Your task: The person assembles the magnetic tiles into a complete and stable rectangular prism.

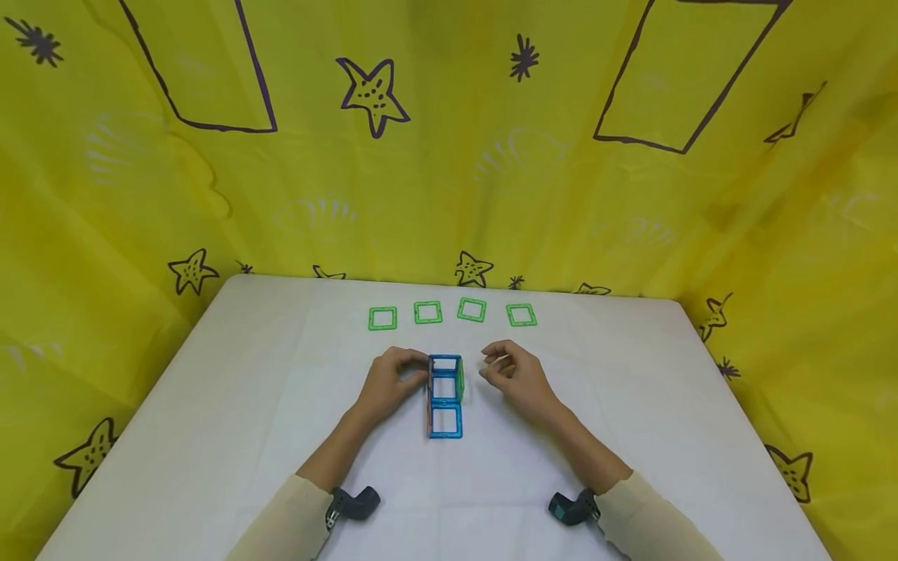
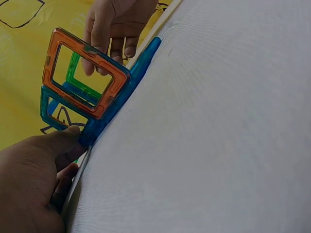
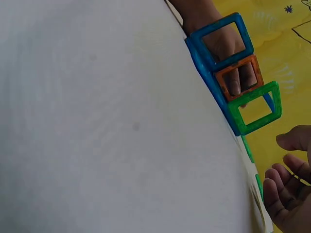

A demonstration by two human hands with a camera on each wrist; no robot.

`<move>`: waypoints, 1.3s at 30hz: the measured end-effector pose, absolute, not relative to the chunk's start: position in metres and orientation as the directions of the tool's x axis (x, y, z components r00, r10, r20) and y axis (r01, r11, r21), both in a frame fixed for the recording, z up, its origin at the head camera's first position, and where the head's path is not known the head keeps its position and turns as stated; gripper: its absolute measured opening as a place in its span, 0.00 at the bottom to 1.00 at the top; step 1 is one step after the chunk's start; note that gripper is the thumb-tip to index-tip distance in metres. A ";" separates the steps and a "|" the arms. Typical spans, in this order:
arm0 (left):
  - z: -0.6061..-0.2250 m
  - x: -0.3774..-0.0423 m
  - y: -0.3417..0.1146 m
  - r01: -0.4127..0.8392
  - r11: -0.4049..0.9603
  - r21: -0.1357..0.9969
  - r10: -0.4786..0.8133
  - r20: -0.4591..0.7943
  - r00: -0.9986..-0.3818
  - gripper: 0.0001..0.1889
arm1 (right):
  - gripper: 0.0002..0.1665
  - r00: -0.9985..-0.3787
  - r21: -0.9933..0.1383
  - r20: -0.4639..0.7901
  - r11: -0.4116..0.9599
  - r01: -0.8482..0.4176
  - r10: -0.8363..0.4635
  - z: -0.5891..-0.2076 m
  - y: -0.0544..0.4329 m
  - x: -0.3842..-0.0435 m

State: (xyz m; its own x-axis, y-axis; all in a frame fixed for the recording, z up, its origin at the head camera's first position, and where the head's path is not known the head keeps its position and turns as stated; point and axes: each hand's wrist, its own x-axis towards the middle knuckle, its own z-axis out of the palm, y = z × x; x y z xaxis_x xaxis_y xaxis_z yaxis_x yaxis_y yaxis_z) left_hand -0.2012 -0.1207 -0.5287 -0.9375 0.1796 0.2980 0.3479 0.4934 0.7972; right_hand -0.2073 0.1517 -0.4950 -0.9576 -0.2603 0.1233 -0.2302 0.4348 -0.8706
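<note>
Midway across the white surface (image 1: 652,389), a blue, orange and green frame structure (image 1: 446,402) is pinched by the left hand (image 1: 389,383). Beside it, the right hand (image 1: 522,380) is held loosely curled. Near the far edge, four green squares (image 1: 372,319) are lined up.

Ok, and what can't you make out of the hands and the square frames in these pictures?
Left wrist view: parts of the standing green square, hidden behind the orange square.
Right wrist view: parts of the left hand, hidden by the blue square and orange square.
Right wrist view: the rest of the right hand, cut off by the right edge.
Head view: fine detail on the loose green squares, too small.
</note>
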 end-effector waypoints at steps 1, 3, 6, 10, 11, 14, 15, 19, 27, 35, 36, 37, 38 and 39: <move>-0.528 -0.201 -0.121 0.350 0.493 0.797 0.179 0.301 -0.937 0.12 | 0.19 -0.960 -0.868 0.124 0.441 -0.228 -0.252 -0.495 0.153 -0.209; -0.528 -0.201 -0.121 0.358 0.496 0.791 0.179 0.310 -0.934 0.12 | 0.20 -0.963 -0.865 0.127 0.448 -0.224 -0.236 -0.494 0.155 -0.213; -0.526 -0.201 -0.121 0.368 0.495 0.787 0.179 0.322 -0.930 0.12 | 0.22 -0.966 -0.863 0.141 0.451 -0.227 -0.217 -0.492 0.158 -0.218; -0.525 -0.201 -0.120 0.365 0.492 0.790 0.180 0.318 -0.931 0.12 | 0.23 -0.967 -0.857 0.158 0.458 -0.236 -0.201 -0.492 0.162 -0.227; -0.525 -0.200 -0.120 0.362 0.493 0.791 0.179 0.315 -0.932 0.12 | 0.23 -0.967 -0.855 0.161 0.460 -0.237 -0.199 -0.492 0.163 -0.229; -0.526 -0.200 -0.120 0.356 0.501 0.789 0.178 0.308 -0.934 0.12 | 0.24 -0.968 -0.847 0.170 0.473 -0.240 -0.187 -0.493 0.165 -0.235; -0.526 -0.200 -0.121 0.353 0.503 0.789 0.178 0.305 -0.936 0.12 | 0.25 -0.968 -0.845 0.174 0.477 -0.241 -0.182 -0.493 0.166 -0.236; -0.527 -0.199 -0.120 0.346 0.505 0.791 0.173 0.299 -0.938 0.12 | 0.26 -0.969 -0.843 0.188 0.479 -0.245 -0.163 -0.493 0.171 -0.243; -0.528 -0.199 -0.121 0.344 0.499 0.796 0.170 0.299 -0.939 0.12 | 0.27 -0.966 -0.831 0.218 0.493 -0.259 -0.140 -0.496 0.179 -0.259; -0.527 -0.200 -0.121 0.355 0.487 0.798 0.177 0.307 -0.935 0.12 | 0.32 -0.976 -0.816 0.207 0.538 -0.213 -0.071 -0.502 0.188 -0.278; -0.527 -0.199 -0.121 0.350 0.488 0.799 0.176 0.303 -0.937 0.12 | 0.32 -0.976 -0.811 0.208 0.547 -0.207 -0.062 -0.501 0.189 -0.279; -0.527 -0.199 -0.121 0.348 0.489 0.800 0.176 0.301 -0.937 0.12 | 0.32 -0.977 -0.806 0.209 0.557 -0.202 -0.052 -0.501 0.190 -0.281; -0.527 -0.199 -0.120 0.347 0.490 0.800 0.175 0.299 -0.938 0.12 | 0.33 -0.977 -0.801 0.208 0.565 -0.196 -0.044 -0.501 0.192 -0.283; -0.527 -0.200 -0.120 0.345 0.490 0.800 0.175 0.298 -0.938 0.12 | 0.33 -0.978 -0.796 0.206 0.575 -0.188 -0.035 -0.501 0.193 -0.284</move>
